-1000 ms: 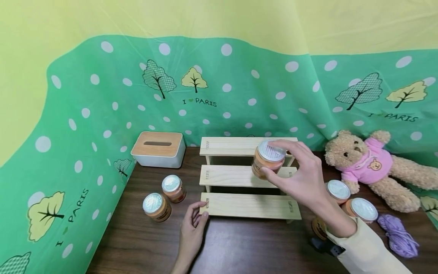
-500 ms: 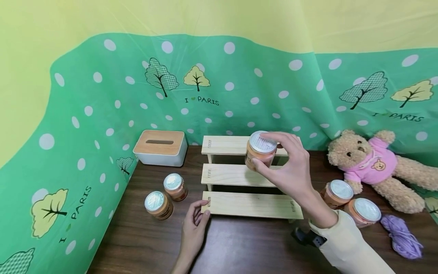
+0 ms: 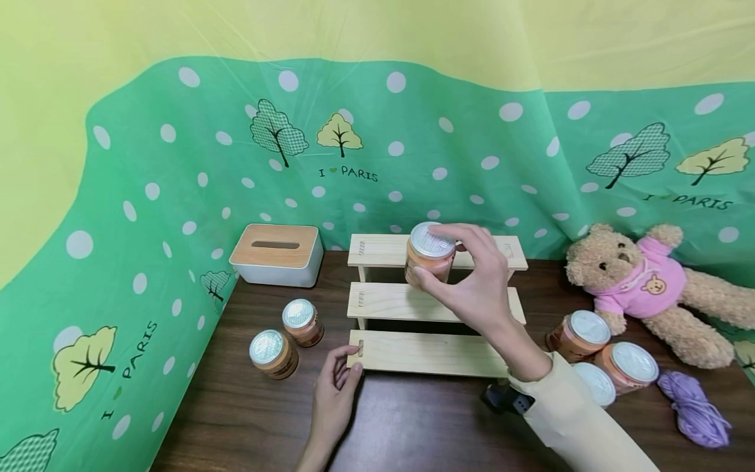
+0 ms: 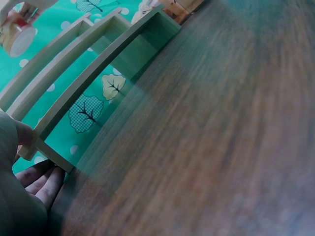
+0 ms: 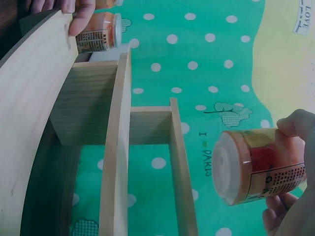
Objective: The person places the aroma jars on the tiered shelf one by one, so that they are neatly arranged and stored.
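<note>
My right hand (image 3: 480, 282) grips an orange-labelled jar (image 3: 430, 252) with a silvery lid, thumb on one side and fingers on the other. The jar is held upright above the three-tier wooden shelf (image 3: 425, 354), overlapping its upper tiers in the head view. In the right wrist view the jar (image 5: 258, 164) shows its pale base, raised clear of the boards. My left hand (image 3: 333, 400) pinches the left end of the lowest tier. Seen from the left wrist, the thumb lies over the board (image 4: 93, 73) and the fingers (image 4: 49, 187) bend against its end support.
Two similar jars (image 3: 274, 354) stand left of the shelf, in front of a tissue box (image 3: 276, 255) with a wooden lid. Several more jars (image 3: 634, 367) stand at right, beside purple yarn (image 3: 696, 410) and a teddy bear (image 3: 637, 282). A green dotted cloth (image 3: 389, 131) hangs behind.
My right hand has carried the jar leftward and slightly up over the shelf. The left hand keeps its hold on the lowest tier; the head view has shifted slightly.
</note>
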Motion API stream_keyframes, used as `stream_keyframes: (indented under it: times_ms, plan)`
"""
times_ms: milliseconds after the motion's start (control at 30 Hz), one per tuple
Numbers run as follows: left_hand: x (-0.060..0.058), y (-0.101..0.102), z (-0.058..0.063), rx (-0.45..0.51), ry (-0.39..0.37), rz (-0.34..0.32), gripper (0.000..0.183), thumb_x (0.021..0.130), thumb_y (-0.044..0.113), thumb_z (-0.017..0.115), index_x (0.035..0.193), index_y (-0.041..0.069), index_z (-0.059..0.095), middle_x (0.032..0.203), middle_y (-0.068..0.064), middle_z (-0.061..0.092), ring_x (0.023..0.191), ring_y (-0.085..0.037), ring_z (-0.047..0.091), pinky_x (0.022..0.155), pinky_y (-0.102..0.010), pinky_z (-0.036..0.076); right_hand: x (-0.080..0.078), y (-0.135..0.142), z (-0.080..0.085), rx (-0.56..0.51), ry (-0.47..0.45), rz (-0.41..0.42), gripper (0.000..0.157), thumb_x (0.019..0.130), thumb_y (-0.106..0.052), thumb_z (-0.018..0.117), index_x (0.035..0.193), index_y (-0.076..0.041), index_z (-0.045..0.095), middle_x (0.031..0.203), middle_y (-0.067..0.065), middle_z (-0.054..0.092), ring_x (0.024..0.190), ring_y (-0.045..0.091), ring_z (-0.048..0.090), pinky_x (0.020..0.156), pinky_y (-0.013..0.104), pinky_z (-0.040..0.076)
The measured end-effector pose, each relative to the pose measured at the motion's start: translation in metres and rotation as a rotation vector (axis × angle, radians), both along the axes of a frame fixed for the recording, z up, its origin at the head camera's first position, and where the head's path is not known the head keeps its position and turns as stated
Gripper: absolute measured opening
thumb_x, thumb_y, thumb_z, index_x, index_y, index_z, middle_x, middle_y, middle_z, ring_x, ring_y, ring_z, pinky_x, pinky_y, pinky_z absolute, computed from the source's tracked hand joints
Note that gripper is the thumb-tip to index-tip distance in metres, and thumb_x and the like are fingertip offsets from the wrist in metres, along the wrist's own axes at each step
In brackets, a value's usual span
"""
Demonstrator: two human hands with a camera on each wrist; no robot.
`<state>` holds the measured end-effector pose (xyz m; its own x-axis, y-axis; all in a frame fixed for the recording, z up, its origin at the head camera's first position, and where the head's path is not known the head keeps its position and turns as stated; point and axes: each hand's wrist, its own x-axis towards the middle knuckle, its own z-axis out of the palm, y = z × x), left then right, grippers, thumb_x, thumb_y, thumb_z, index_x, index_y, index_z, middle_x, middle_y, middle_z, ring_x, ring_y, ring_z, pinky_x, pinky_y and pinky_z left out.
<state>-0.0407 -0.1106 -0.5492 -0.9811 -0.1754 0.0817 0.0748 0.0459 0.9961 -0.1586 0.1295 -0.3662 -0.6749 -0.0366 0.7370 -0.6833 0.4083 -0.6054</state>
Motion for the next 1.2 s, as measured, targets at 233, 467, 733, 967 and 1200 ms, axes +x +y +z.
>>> stream_keyframes:
  times_ms: [233,467,733,967,1200]
  plan:
    - [0.001,0.002,0.002,-0.004,-0.02,0.007,0.028,0.105,0.002,0.073,0.132,0.004,0.069,0.143,-0.017,0.072,0.135,-0.01,0.065,0.108,-0.021,0.055,-0.011,-0.012,-0.006,-0.046,0.012,0.005,0.054,0.079,-0.016,0.097,0.129,-0.008,0.079,0.125,0.012,0.077,0.12,0.027,0.062,0.096,0.039,0.05]
    - [0.0,0.001,0.001,0.002,-0.013,0.003,0.027,0.105,0.002,0.073,0.132,0.004,0.069,0.143,-0.017,0.072,0.133,-0.011,0.066,0.107,-0.021,0.056,-0.02,-0.022,-0.009,-0.102,0.003,0.006,0.055,0.08,-0.012,0.098,0.131,-0.008,0.078,0.13,0.013,0.074,0.118,0.026,0.058,0.092,0.039,0.048]
    - [0.0,0.001,0.0,-0.006,-0.009,0.008,0.027,0.105,0.003,0.074,0.132,0.004,0.069,0.141,-0.015,0.073,0.133,-0.01,0.066,0.107,-0.021,0.056,-0.029,-0.028,-0.016,-0.104,-0.029,0.006,0.06,0.079,-0.012,0.101,0.133,-0.007,0.076,0.133,0.011,0.075,0.118,0.023,0.059,0.091,0.041,0.049]
    - [0.001,0.001,0.001,-0.003,-0.016,0.006,0.028,0.105,0.002,0.073,0.132,0.003,0.069,0.141,-0.015,0.073,0.132,-0.01,0.067,0.106,-0.021,0.056,-0.031,-0.038,-0.017,-0.109,-0.051,0.028,0.062,0.079,-0.011,0.102,0.135,-0.006,0.074,0.13,0.011,0.076,0.111,0.021,0.058,0.088,0.041,0.049]
    - [0.001,0.001,0.002,-0.027,0.004,0.01,0.026,0.106,0.003,0.073,0.132,0.003,0.069,0.141,-0.018,0.073,0.132,-0.011,0.067,0.106,-0.02,0.056,-0.035,-0.049,-0.018,-0.112,-0.065,0.032,0.061,0.08,-0.01,0.101,0.135,-0.006,0.074,0.122,0.014,0.075,0.105,0.023,0.057,0.085,0.038,0.049]
